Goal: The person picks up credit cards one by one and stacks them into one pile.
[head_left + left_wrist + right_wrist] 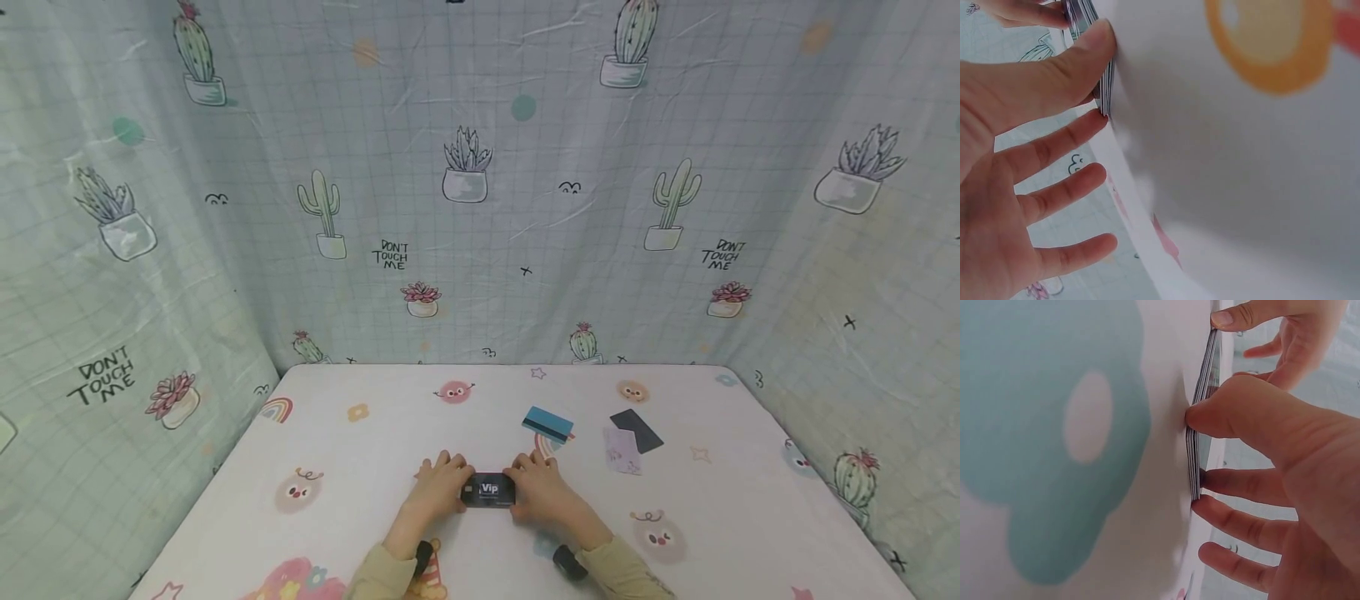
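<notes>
Between both hands [438,486] [542,489], the card stack [501,499] runs lengthwise left-right, lettering [489,488] right-way-up.

And it's the right hand [1304,475] in from 4 o'clock, thumb pressed to the edges of a thin stack of cards [1193,459], fingertips meeting its 5 o'clock end! One lower finger stands apart. Up at 1 o'clock, the left hand [1300,337] has its thumb on the far end. Over at 9, a teal print [1029,425] spreads across the white worktop [1141,512].
</notes>
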The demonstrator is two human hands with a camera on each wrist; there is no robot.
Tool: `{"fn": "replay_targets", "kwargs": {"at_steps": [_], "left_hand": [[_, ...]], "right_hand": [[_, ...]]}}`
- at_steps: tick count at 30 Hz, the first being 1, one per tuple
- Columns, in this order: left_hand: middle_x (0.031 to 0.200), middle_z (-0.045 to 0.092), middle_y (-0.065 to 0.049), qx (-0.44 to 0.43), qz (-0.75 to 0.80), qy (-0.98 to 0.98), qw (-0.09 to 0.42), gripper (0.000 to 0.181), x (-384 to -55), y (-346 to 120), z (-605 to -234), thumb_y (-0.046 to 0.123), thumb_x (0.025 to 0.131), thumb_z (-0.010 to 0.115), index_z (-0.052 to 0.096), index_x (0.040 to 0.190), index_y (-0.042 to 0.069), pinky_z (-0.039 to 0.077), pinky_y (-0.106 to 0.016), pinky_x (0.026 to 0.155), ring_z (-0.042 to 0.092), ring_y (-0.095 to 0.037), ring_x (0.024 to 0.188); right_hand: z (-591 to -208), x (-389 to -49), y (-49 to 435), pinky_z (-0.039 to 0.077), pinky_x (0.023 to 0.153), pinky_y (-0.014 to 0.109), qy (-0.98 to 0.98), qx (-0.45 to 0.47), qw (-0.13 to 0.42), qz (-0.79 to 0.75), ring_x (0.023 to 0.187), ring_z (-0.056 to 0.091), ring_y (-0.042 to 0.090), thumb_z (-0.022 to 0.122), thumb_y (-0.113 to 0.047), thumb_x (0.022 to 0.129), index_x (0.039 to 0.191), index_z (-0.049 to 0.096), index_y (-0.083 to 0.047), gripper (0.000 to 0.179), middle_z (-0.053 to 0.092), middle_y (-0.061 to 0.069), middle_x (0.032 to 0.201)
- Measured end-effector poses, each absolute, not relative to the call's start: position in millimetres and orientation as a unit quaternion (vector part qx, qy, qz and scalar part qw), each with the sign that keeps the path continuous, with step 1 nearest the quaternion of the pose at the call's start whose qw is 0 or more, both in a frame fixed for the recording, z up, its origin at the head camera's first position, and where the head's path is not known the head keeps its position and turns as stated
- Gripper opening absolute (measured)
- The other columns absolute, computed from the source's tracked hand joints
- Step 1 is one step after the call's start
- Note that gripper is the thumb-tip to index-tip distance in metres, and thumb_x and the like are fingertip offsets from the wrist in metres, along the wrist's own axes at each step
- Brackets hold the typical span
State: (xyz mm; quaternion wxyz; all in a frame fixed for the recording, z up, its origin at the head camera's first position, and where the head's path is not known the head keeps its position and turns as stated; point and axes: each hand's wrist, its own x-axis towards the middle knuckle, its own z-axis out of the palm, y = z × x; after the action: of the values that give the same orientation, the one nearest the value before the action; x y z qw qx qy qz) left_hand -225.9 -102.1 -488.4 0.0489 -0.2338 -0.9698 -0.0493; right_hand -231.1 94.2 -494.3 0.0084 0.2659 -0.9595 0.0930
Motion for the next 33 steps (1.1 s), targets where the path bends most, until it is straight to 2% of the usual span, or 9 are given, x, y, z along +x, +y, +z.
{"fn": "replay_targets", "kwargs": {"at_steps": [8,13,20,33], "left_hand": [[0.090,0.055,-0.002,-0.231,-0.041,-0.971,0.054,0.046,-224.9,-101.8,-488.9,0.024,0.058,0.078,0.062,0.101,0.016,0.035,-0.035,0.068,0.042,-0.017,0.084],[0.090,0.056,-0.001,-0.242,-0.035,-0.967,0.069,0.044,-224.1,-101.4,-487.6,0.024,0.057,0.078,0.063,0.098,0.015,0.035,-0.035,0.067,0.043,-0.017,0.083],[0.092,0.057,-0.001,-0.244,-0.037,-0.967,0.070,0.044,-223.2,-101.5,-489.4,0.023,0.058,0.078,0.063,0.098,0.015,0.036,-0.035,0.067,0.044,-0.017,0.085],[0.092,0.057,-0.001,-0.234,-0.040,-0.969,0.065,0.045,-220.2,-102.1,-485.9,0.024,0.060,0.077,0.062,0.102,0.014,0.034,-0.034,0.066,0.044,-0.018,0.084]], "right_hand": [[-495.3,-232.4,95.4,0.031,0.075,0.038,-0.959,0.261,-0.006,0.107,0.089,0.036,0.017,0.071,-0.031,0.068,0.114,0.058,-0.013,0.051,0.052,-0.001,0.103],[-495.6,-232.6,97.1,0.032,0.076,0.040,-0.956,0.267,-0.004,0.121,0.091,0.037,0.017,0.071,-0.029,0.069,0.114,0.058,-0.012,0.050,0.053,-0.001,0.105],[-496.5,-233.6,99.4,0.030,0.073,0.035,-0.953,0.276,0.002,0.121,0.089,0.037,0.015,0.071,-0.029,0.068,0.114,0.059,-0.012,0.050,0.054,-0.001,0.104],[-496.4,-234.3,99.6,0.032,0.076,0.038,-0.956,0.265,-0.023,0.124,0.090,0.035,0.015,0.070,-0.032,0.070,0.118,0.056,-0.018,0.052,0.052,-0.003,0.105]]}}
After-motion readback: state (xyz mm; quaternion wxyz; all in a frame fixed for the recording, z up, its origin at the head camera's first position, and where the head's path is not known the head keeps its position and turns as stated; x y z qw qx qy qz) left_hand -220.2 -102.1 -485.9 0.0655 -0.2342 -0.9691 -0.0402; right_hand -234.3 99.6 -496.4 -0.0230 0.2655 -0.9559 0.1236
